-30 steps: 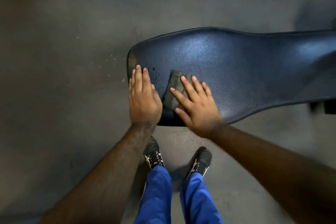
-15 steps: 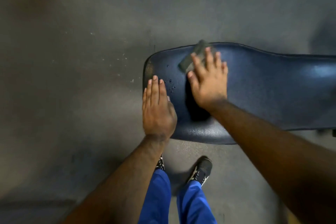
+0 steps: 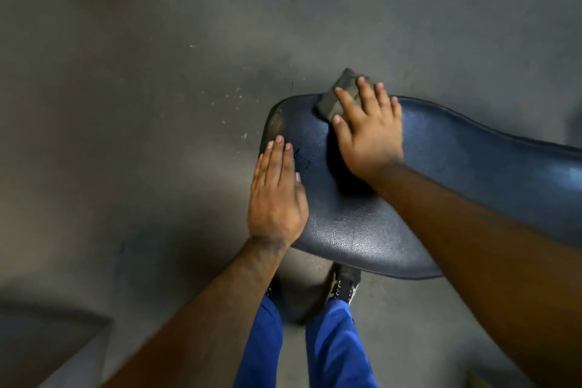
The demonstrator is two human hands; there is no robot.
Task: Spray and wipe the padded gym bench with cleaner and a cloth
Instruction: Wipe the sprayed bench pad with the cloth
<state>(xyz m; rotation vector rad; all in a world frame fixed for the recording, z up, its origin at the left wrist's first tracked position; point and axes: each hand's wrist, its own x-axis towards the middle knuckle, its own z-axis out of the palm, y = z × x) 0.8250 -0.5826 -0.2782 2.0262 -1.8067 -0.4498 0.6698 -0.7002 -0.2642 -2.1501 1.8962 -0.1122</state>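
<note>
The left hand (image 3: pixel 277 198) is lying flat with straight fingers, bracing the near-left end of the bench pad (image 3: pixel 362 230) and holding nothing. The right hand (image 3: pixel 368 132) is pressing the grey cloth (image 3: pixel 337 94) under spread fingers at the pad's far edge. Risk: the cloth is overhanging that edge and could be slipping off to the floor (image 3: pixel 126 104); versus 1 s ago it is sitting at the far edge, not the near side.

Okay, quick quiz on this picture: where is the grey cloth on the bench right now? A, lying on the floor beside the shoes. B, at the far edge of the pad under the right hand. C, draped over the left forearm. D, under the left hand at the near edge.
B: the grey cloth sits at the far edge of the bench pad, pressed under the right hand's straight fingers, while the left hand rests flat on the pad.
</note>
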